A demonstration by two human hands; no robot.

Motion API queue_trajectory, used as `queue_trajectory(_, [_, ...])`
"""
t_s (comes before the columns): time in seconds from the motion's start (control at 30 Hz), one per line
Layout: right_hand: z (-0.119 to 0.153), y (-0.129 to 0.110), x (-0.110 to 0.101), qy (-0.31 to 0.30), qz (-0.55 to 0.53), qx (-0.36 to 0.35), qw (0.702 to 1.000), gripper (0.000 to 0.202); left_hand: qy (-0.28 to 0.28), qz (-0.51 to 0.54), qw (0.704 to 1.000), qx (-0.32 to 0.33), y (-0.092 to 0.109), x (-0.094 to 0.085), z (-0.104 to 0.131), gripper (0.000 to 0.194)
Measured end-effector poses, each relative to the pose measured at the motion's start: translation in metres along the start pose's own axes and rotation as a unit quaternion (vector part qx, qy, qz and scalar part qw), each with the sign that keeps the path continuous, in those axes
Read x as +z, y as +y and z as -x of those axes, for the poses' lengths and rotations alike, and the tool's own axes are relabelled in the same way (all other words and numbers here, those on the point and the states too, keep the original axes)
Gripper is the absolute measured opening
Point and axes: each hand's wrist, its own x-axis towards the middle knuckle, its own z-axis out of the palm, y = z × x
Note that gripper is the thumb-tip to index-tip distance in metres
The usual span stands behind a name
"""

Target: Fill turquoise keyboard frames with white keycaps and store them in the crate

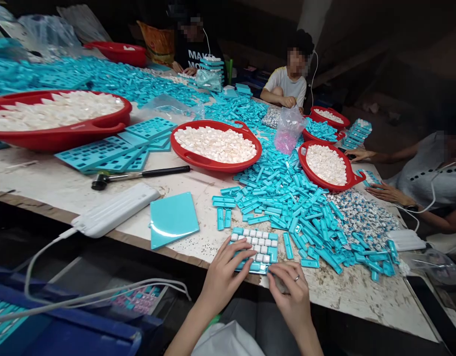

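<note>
A small turquoise toy keyboard (264, 243) with rows of white keys lies at the table's near edge. My left hand (228, 267) holds its left end, with spread fingers over the keys and the thumb by the front edge. At the front right corner, my right hand (292, 286) has curled fingers and the thumb on the keyboard's edge; a ring is on one finger. Loose turquoise bar-shaped pieces (276, 198) are heaped just behind. A flat turquoise plate (174, 220) lies to the left. My fingers hide part of the keyboard's front.
Red basins (216, 163) of white keys stand behind, with another red basin (324, 183) on the right. A hammer (150, 173), a white power strip (116, 210) and turquoise slotted panels (98, 151) lie leftward. Small blue-white parts (365, 217) and a phone (435, 306) are rightward. Several people sit around.
</note>
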Motion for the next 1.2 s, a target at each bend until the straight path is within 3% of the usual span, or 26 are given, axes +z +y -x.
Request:
queue_trajectory(0.13, [0.001,0.001,-0.001,-0.013,0.030,0.040,0.999,0.015,0.001,0.003,1.000,0.000,0.000,0.000,-0.001,0.021])
queue_trajectory(0.3, [-0.002,0.001,-0.003,-0.049,-0.019,0.047,0.998,0.016,-0.003,0.006,1.000,-0.005,0.000,0.000,0.000,0.021])
queue_trajectory(0.67, [0.004,0.007,0.007,-0.047,-0.043,0.064,0.996,0.014,-0.020,-0.022,0.999,-0.011,0.005,-0.005,0.000,0.023])
queue_trajectory(0.87, [0.002,0.010,0.006,-0.084,-0.055,0.102,0.990,0.016,-0.010,-0.022,1.000,-0.006,0.007,-0.007,-0.001,0.022])
queue_trajectory(1.2, [-0.018,-0.007,-0.005,-0.103,0.085,-0.026,0.991,0.026,-0.007,-0.016,1.000,0.004,0.000,-0.002,0.001,0.022])
